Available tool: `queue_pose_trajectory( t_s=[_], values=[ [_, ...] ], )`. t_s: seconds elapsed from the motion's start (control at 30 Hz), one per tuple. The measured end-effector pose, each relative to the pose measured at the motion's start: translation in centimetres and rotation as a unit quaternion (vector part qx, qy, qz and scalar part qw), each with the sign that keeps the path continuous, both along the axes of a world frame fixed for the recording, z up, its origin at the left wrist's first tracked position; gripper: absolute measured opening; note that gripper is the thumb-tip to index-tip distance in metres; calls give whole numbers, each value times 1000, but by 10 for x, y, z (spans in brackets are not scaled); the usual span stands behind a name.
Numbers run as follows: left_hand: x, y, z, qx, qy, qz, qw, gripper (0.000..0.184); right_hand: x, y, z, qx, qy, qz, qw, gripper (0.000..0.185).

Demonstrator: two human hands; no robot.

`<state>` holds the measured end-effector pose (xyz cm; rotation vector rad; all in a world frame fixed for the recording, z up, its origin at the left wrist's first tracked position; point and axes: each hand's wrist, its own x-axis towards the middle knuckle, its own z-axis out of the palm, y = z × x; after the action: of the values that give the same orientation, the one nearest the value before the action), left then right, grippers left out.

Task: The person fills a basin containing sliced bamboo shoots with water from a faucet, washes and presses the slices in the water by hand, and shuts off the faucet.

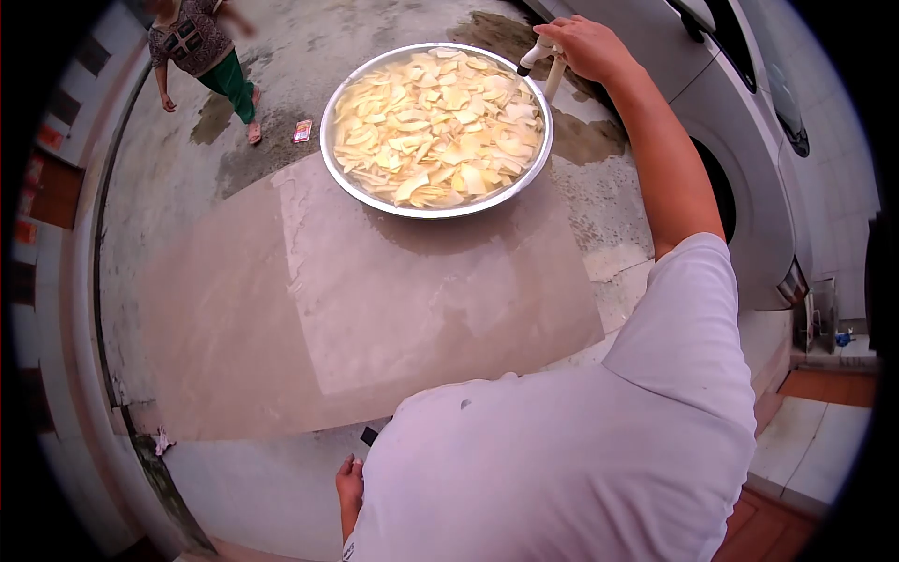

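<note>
My right hand (585,49) is closed round the top of a white tap (538,54), its arm stretched out far to the right. The dark tip of the spout hangs over the rim of a large round metal basin (332,178). Thin pale-yellow slices (440,126) fill the basin and lie in water; I cannot tell which vegetable or fruit they are. My left hand (349,482) hangs low beside my body, away from the basin, with loosely bent fingers slightly apart and nothing visible in it.
The basin stands at the far edge of a wet, smooth slab (403,309). A silver car (758,187) is close on the right. Another person (198,47) stands at the upper left on the concrete ground (300,56), near a small red packet (302,131).
</note>
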<state>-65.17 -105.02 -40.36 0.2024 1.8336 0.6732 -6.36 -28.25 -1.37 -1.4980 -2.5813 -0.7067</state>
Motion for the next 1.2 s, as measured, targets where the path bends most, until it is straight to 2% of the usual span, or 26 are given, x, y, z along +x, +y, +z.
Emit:
queue_pose_trajectory(
  t_s=[0.13,0.27,0.4,0.67,0.83,0.9,0.97,1.03,1.07,1.1,1.2],
  values=[
    [7,9,-3,7,1,-1,1000,54,-3,-10,12,-59,-8,-42,997,61],
    [42,50,62,-54,101,-56,992,57,-11,-13,16,-71,31,-39,996,60],
    [32,33,44,-53,94,-20,994,56,-16,-16,24,-78,36,-37,996,60],
    [45,23,41,-69,90,-8,994,59,-15,-5,25,-99,22,-32,994,61],
    [48,27,46,-72,92,-41,992,58,-17,-12,22,-123,68,-64,988,77],
    [46,28,49,-61,97,-38,993,57,-9,-17,24,-106,67,-10,992,71],
    [43,26,51,-44,102,-49,993,55,-5,-15,23,-114,86,-12,990,62],
    [38,23,43,-34,58,-32,997,55,-2,-11,19,-106,71,-12,992,54],
    [30,16,31,-28,40,-16,999,55,-1,-8,20,-106,59,-16,992,50],
    [3,-13,-23,20,-87,95,991,55,0,-8,20,-99,52,-21,994,48],
    [8,3,1,6,19,2,1000,54,-3,-7,17,-91,44,-28,994,46]
  ],
)
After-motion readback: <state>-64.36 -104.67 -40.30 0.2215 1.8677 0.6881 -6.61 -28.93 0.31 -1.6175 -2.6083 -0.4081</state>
